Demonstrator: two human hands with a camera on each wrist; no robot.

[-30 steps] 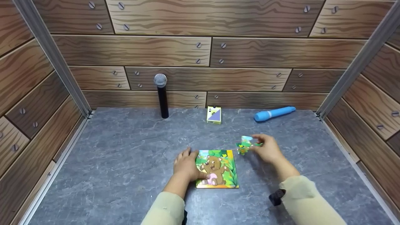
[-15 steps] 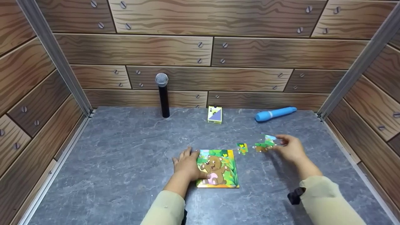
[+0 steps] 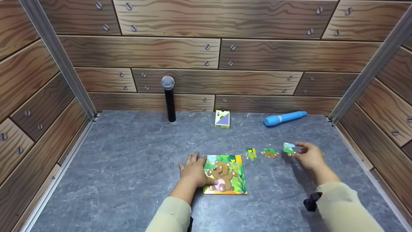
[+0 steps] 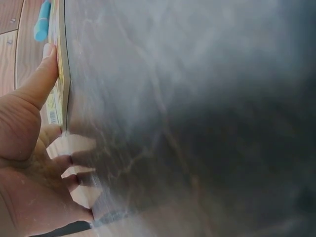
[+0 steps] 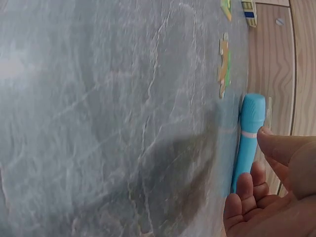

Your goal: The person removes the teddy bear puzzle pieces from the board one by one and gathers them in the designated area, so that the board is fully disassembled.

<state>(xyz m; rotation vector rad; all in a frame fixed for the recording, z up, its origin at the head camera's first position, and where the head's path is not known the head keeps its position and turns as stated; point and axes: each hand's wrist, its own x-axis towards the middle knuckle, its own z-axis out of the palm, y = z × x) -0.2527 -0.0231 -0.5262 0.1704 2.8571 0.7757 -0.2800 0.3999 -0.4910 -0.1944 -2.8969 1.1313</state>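
Observation:
A square jigsaw puzzle with a bear picture (image 3: 225,177) lies flat on the grey table. My left hand (image 3: 193,172) rests at its left edge, thumb over the picture and the other fingers spread on the tabletop. In the left wrist view the thumb lies along the board's edge (image 4: 64,74). My right hand (image 3: 309,156) pinches a jigsaw piece (image 3: 289,148) with blue and green print, between thumb and fingers above the table. To its left lie a brown and green jigsaw piece (image 3: 270,152) and a yellow and green jigsaw piece (image 3: 250,154).
At the back of the table (image 3: 128,154) a black microphone (image 3: 170,103) stands upright. A playing card box (image 3: 222,119) is right of it, and a blue microphone (image 3: 285,118) lies at the back right. Wood-patterned walls (image 3: 173,51) enclose the back and sides.
My right hand has moved to the right, leaving two jigsaw pieces in a row on the table and still holding one. My left hand has stayed on the puzzle.

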